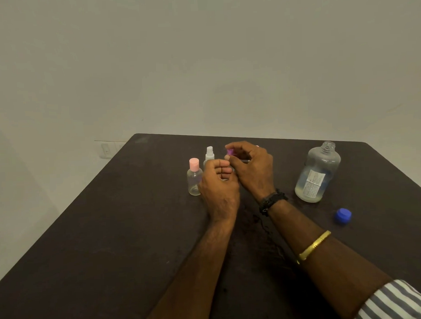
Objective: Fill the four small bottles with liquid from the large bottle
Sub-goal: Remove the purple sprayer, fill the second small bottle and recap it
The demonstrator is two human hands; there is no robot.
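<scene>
The large clear bottle (318,173) stands uncapped at the right of the dark table (112,234), with a little liquid at its bottom. Its blue cap (343,215) lies in front of it. A small bottle with a pink cap (194,177) stands left of my hands. Behind my left hand a small spray bottle with a white top (209,154) shows. My left hand (218,185) is curled around a small bottle that it mostly hides. My right hand (250,167) pinches a purple cap (230,152) just above that bottle. A fourth small bottle is not visible.
A plain pale wall stands behind the table, with a wall socket (107,149) at the left near the table's far corner. Bare tabletop stretches to the left and the front. My right forearm wears a dark wristband and a gold bangle.
</scene>
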